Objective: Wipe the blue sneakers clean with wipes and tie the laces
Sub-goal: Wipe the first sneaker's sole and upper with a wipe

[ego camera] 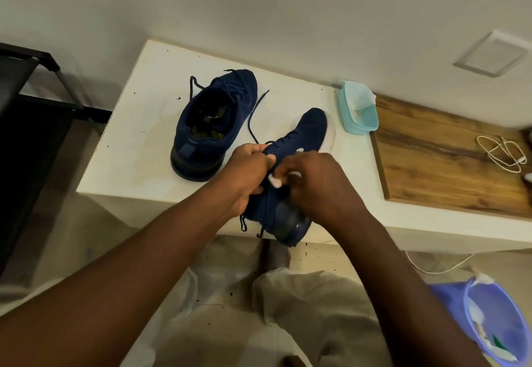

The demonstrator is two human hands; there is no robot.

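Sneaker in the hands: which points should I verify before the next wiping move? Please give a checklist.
1. Left hand grips the held sneaker: ok.
2. Right hand pinches a white wipe: ok.
3. Wipe clean enough: cannot tell.
4. Held sneaker's laces tied: not ok, ends hang loose.
5. Second sneaker laces tied: not ok, untied on the table.

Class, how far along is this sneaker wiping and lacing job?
Done: white scraps, perhaps used wipes, sit in the purple plastic bin. In hand: left hand grips the nearer navy sneaker; right hand presses a white wipe on it. Left: laces untied on it and the farther navy sneaker.
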